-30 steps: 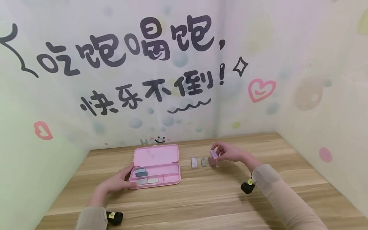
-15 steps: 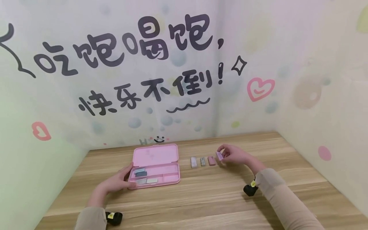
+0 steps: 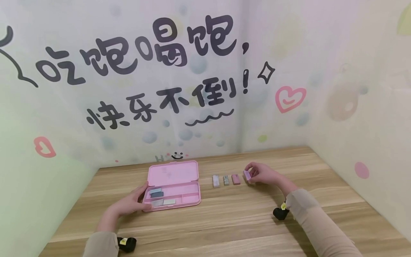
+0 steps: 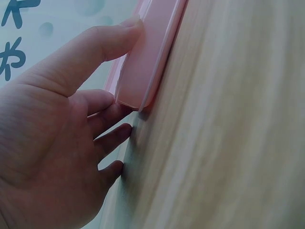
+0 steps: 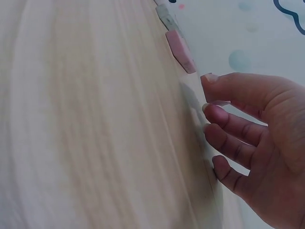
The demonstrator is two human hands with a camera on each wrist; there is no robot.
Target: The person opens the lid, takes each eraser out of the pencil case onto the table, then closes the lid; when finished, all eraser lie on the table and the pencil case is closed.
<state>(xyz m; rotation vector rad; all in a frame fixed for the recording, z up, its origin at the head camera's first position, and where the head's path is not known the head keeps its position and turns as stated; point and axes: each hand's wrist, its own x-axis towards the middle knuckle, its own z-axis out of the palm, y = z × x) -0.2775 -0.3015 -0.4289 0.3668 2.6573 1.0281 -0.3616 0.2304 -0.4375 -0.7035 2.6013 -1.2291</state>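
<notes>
An open pink pencil case (image 3: 189, 188) lies on the table with its lid back. My left hand (image 3: 128, 203) holds its left end; in the left wrist view the thumb presses the case wall (image 4: 143, 71) and fingers curl behind it. Two bluish-grey blocks (image 3: 156, 194) and two pale ones (image 3: 169, 202) lie in its compartments. To the right, my right hand (image 3: 264, 174) pinches a small purple eraser (image 3: 247, 175) low over the table. Beside it stand a dull-pink eraser (image 3: 236, 179), a grey-green one (image 3: 226, 180) and a whitish one (image 3: 216, 181) in a row. Fingers mostly hide the purple eraser in the right wrist view.
The wooden table (image 3: 212, 228) meets a printed wall sheet (image 3: 205, 139) behind the case and erasers. Side walls stand at left and right. Black cameras (image 3: 281, 213) are strapped at both wrists.
My right hand has moved right with the purple eraser, from over the dull-pink eraser to the row's right end, and lowered it. The left hand stays on the case.
</notes>
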